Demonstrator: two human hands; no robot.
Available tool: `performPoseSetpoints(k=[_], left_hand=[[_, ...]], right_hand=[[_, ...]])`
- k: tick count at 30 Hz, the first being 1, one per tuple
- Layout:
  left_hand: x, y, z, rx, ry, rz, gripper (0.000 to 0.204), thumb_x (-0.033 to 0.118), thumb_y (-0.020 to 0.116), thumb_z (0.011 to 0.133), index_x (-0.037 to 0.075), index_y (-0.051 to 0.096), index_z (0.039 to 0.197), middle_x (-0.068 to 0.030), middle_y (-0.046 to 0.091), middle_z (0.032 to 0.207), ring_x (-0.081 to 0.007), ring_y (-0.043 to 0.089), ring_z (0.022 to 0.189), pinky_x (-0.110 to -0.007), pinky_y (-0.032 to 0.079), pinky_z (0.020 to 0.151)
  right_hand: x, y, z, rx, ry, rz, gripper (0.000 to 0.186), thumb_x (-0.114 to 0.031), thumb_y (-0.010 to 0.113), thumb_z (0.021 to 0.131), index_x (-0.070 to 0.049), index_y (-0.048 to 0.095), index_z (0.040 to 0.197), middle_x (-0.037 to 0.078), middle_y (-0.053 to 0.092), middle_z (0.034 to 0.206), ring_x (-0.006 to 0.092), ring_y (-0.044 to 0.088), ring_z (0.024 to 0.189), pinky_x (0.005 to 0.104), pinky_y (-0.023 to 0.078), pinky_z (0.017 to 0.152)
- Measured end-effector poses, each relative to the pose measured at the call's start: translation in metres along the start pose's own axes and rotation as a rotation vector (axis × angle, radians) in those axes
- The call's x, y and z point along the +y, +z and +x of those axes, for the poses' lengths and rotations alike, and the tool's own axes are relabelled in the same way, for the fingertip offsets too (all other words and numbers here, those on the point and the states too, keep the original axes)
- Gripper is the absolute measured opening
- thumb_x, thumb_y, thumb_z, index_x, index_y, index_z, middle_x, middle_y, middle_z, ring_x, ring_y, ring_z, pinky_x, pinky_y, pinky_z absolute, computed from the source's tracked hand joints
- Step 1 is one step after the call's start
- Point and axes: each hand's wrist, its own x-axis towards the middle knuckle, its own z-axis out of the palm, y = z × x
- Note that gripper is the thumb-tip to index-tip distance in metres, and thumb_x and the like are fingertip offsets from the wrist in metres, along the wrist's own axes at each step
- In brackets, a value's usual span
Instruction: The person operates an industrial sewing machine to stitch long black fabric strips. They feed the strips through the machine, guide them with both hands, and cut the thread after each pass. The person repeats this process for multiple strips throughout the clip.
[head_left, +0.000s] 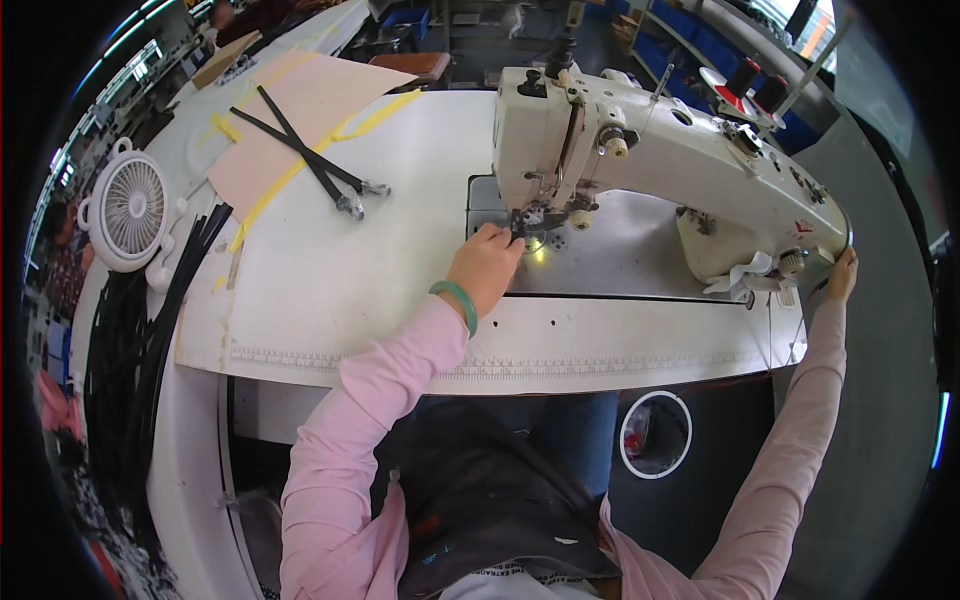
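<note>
A white industrial sewing machine (640,120) stands on a white table (330,290). My left hand (485,268), with a green bangle at its wrist, is closed at the presser foot (530,218) beside a small yellow light; what its fingertips grip is too small to make out. At the machine's right end my right hand (842,272) has its fingers curled round the handwheel (842,236), which is mostly hidden behind the machine's body. Two crossed black strips (312,158) with silvery ends lie left of the machine, partly over pink paper (290,85) with yellow tape.
A white fan (130,205) and a long bundle of black strips (135,350) are at the left edge. Thread spools (742,78) stand behind the machine. Below the table is a round bin (655,435). Shelves with blue bins (660,45) stand behind.
</note>
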Motion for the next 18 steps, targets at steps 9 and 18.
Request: performPoseSetpoints(k=[9, 18], left_hand=[[-0.004, 0.002, 0.002, 0.047, 0.005, -0.015, 0.020, 0.003, 0.054, 0.074, 0.001, 0.059, 0.092, -0.0118, 0.060, 0.096, -0.0243, 0.053, 0.094, -0.030, 0.046, 0.081], [-0.003, 0.001, 0.002, 0.034, 0.023, 0.005, 0.016, 0.004, 0.054, 0.073, 0.001, 0.059, 0.089, -0.0111, 0.061, 0.092, -0.0236, 0.053, 0.092, -0.030, 0.046, 0.081]], right_hand=[[-0.023, -0.013, 0.032, -0.297, 0.285, -0.160, 0.045, -0.040, 0.040, 0.092, 0.001, 0.054, 0.106, 0.010, 0.059, 0.091, 0.0166, 0.056, 0.085, 0.0294, 0.045, 0.076], [-0.017, -0.006, -0.026, -0.114, 0.320, 0.263, 0.043, -0.039, 0.041, 0.093, -0.001, 0.049, 0.111, 0.007, 0.055, 0.097, 0.0118, 0.053, 0.083, 0.0240, 0.042, 0.070]])
